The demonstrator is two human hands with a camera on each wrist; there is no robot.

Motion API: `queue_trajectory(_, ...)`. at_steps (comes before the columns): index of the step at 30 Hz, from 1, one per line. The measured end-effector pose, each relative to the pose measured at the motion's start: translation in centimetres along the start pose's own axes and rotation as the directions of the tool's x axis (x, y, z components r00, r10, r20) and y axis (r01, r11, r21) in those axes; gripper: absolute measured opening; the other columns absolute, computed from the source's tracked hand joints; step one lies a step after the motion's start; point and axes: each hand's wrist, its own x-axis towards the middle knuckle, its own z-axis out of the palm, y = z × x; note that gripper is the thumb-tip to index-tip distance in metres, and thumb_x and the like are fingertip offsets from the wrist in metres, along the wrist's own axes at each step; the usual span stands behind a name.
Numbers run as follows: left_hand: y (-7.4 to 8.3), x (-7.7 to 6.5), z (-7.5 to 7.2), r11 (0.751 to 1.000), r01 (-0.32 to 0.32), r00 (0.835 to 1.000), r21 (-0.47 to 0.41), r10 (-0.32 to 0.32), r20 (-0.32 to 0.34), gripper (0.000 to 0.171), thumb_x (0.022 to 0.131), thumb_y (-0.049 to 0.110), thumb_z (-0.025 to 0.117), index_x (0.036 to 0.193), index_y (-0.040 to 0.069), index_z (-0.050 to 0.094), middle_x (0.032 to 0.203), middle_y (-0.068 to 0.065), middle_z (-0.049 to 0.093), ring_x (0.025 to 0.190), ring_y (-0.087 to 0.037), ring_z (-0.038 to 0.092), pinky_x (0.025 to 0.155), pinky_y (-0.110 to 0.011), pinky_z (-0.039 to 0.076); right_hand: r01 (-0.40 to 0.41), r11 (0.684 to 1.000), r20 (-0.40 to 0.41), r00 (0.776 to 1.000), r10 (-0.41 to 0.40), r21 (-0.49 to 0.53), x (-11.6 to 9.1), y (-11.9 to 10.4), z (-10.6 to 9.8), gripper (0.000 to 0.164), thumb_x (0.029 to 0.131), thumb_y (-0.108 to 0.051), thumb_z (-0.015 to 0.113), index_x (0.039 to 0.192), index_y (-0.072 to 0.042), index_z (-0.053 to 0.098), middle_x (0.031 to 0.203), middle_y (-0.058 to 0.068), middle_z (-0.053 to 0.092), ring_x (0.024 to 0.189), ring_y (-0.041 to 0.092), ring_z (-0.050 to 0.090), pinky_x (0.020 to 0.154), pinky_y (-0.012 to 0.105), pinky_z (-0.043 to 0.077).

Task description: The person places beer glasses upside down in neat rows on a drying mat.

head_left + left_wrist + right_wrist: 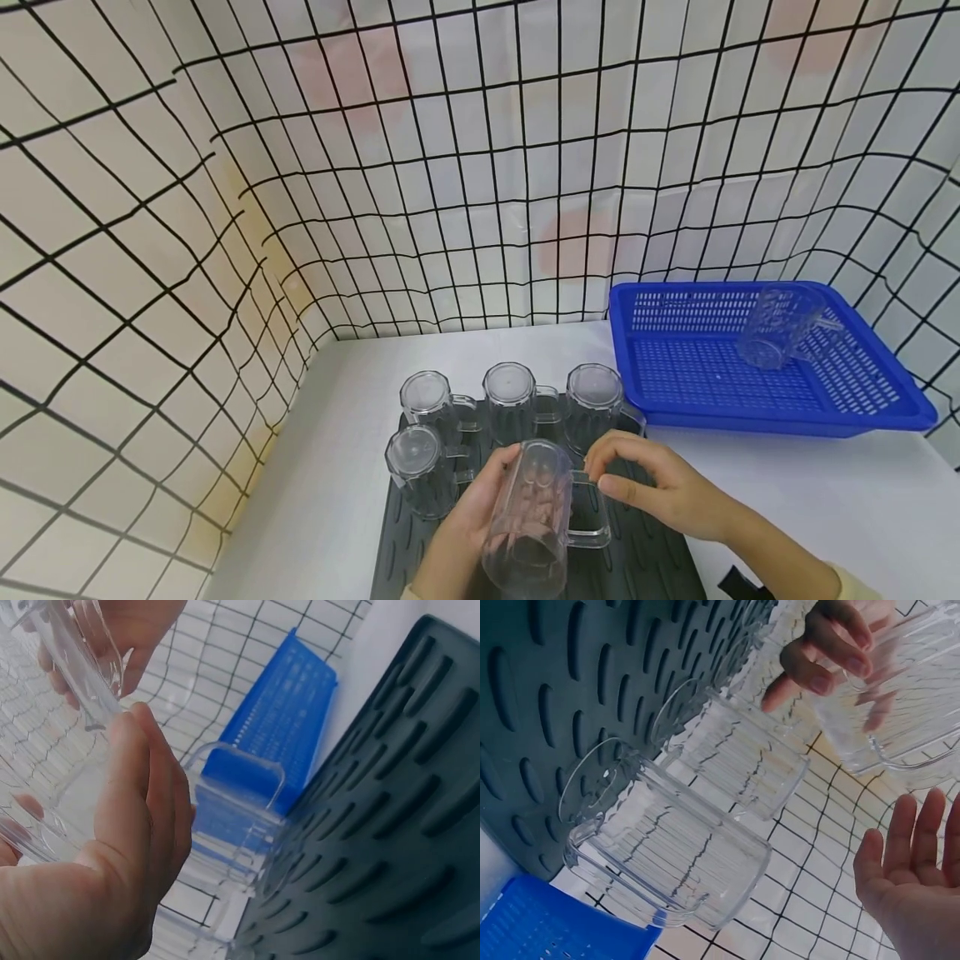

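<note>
My left hand (pixel 471 510) grips a clear glass mug (pixel 528 533) round its side, tilted over the dark ribbed mat (pixel 645 558). The mug's handle (pixel 592 537) points right. At the handle's upper end is my right hand (pixel 667 487), fingers loosely bent. In the right wrist view that hand (pixel 919 900) has its fingers spread, beside the held mug (pixel 900 697) and not wrapped round it. Several more glass mugs stand mouth down on the mat, among them a front left mug (pixel 423 471) and a back right mug (pixel 592 408).
A blue plastic basket (pixel 757 417) sits at the back right, with one clear glass mug (pixel 776 329) lying tilted inside. Black wire grid (pixel 480 200) walls the table (pixel 330 467) at back and sides. A small black object (pixel 742 583) lies near my right forearm.
</note>
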Motion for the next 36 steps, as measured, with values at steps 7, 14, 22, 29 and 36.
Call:
queue_trajectory(7,0.3,-0.2,-0.2,0.989,0.017,0.99,0.149,0.004,-0.142,0.048,0.098,0.05,0.032,0.108,0.013,0.062,0.099,-0.001,0.065,0.084,-0.01,0.065,0.07,-0.02,0.053,-0.066,0.991,-0.099,0.994,0.055,-0.113,-0.2,1.0,0.1,0.027,0.097,0.005,0.049,0.11,-0.016,0.061,0.108,-0.001,0.062,0.104,0.015,0.054,0.09,0.027,0.044)
queue_trajectory(14,0.3,-0.2,-0.6,0.959,-0.127,0.974,0.253,0.169,-0.15,0.038,0.1,0.039,0.041,0.117,0.012,0.061,0.102,-0.002,0.067,0.087,-0.016,0.069,0.071,-0.025,0.055,-0.179,0.982,-0.124,0.977,0.171,-0.062,-0.3,1.8,0.5,0.022,0.1,-0.002,0.049,0.119,-0.008,0.059,0.116,0.005,0.061,0.103,0.023,0.059,0.084,0.031,0.052)
queue_trajectory(22,0.7,-0.5,-1.1,0.926,-0.239,0.958,0.292,0.274,-0.086,0.055,0.095,0.028,0.054,0.138,-0.005,0.046,0.114,-0.005,0.068,0.095,-0.019,0.07,0.079,-0.029,0.056,-0.218,0.975,-0.066,0.973,0.22,0.038,-0.2,2.2,0.9,0.025,0.102,-0.005,0.045,0.125,-0.001,0.055,0.119,0.017,0.057,0.107,0.019,0.059,0.085,0.032,0.054)
queue_trajectory(29,1.0,-0.8,-1.6,0.869,-0.331,0.938,0.367,0.347,0.022,0.075,0.087,0.031,0.072,0.144,-0.005,0.039,0.123,-0.012,0.056,0.103,-0.02,0.062,0.085,-0.03,0.054,-0.255,0.957,-0.013,0.966,0.26,0.135,-0.2,2.5,1.4,0.028,0.103,-0.006,0.043,0.127,0.006,0.052,0.117,0.025,0.056,0.106,0.017,0.06,0.087,0.032,0.053)
queue_trajectory(36,0.7,-0.8,-2.2,0.808,-0.454,0.891,0.376,0.415,0.184,0.077,0.085,0.029,0.076,0.146,0.002,0.038,0.131,-0.009,0.052,0.112,-0.021,0.055,0.085,-0.027,0.05,-0.2,0.957,0.024,0.98,0.2,0.212,-0.2,2.8,1.9,0.027,0.103,-0.002,0.04,0.125,0.007,0.053,0.118,0.018,0.06,0.11,0.017,0.061,0.091,0.028,0.051)
